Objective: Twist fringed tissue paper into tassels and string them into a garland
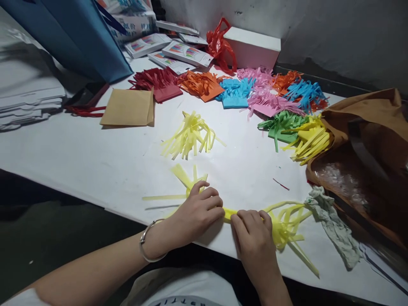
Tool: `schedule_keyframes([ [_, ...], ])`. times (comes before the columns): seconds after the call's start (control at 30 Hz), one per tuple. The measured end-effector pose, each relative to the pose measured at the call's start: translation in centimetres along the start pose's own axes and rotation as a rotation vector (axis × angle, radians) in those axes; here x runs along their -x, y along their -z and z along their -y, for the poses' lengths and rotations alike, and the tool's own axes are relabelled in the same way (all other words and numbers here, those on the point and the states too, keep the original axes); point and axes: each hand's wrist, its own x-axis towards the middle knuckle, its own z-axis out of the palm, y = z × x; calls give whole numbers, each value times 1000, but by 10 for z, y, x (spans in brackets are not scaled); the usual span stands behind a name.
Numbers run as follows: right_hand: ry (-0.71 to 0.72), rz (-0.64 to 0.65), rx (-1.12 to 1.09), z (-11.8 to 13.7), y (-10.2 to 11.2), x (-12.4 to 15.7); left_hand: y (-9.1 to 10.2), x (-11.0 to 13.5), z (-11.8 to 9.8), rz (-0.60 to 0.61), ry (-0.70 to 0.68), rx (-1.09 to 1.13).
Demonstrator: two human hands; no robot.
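At the table's front edge, both hands grip a yellow paper tassel [228,213] by its narrow twisted middle. My left hand [200,214], with a silver bangle on its wrist, is closed around the left part, and loose strips fan out beyond its fingers. My right hand [255,238] is closed around the right part, where a bunch of fringe spreads out over the tabletop. The fingers cover some of the middle. Farther back lies a separate pale yellow fringed paper bundle [191,136], apart from both hands.
Folded fringed papers in dark red [165,87], orange, blue, pink, green and yellow line the back and right of the white table [95,161]. A brown bag [360,127] and crumpled cloth [333,229] lie right. A blue bag [73,38] and tan folded paper [127,107] are left.
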Motion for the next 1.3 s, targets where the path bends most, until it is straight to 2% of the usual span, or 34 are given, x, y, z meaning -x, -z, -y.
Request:
schedule_keyframes([
  [0.23, -58, -67, 64, -25, 11, 21, 7, 8, 2, 10, 99, 90],
  [0.37, -153, -31, 190, -27, 10, 16, 6, 3, -6, 24, 256, -7],
  [0.47, -246, 6, 275, -24, 9, 8, 2, -3, -9, 42, 323, -107],
  [0.57, -228, -54, 241, -19, 11, 2, -2, -4, -9, 25, 280, -110],
  [0.67, -103, -114, 80, -12, 9, 0, -2, -2, -8, 35, 159, -68],
  [0.77, -9, -57, -40, -5, 5, -3, 2, 1, -6, 91, 81, -40],
  [0.97, -24, -52, -95, -2, -2, -10, 4, 0, -3, 67, -13, -35],
  [1.13, -23, -2, -142, -6, 0, -6, -1, 1, -2, 66, 84, 73],
  [1.3, -83, -58, -101, -25, 9, 9, 3, -4, -8, 116, 216, 118],
])
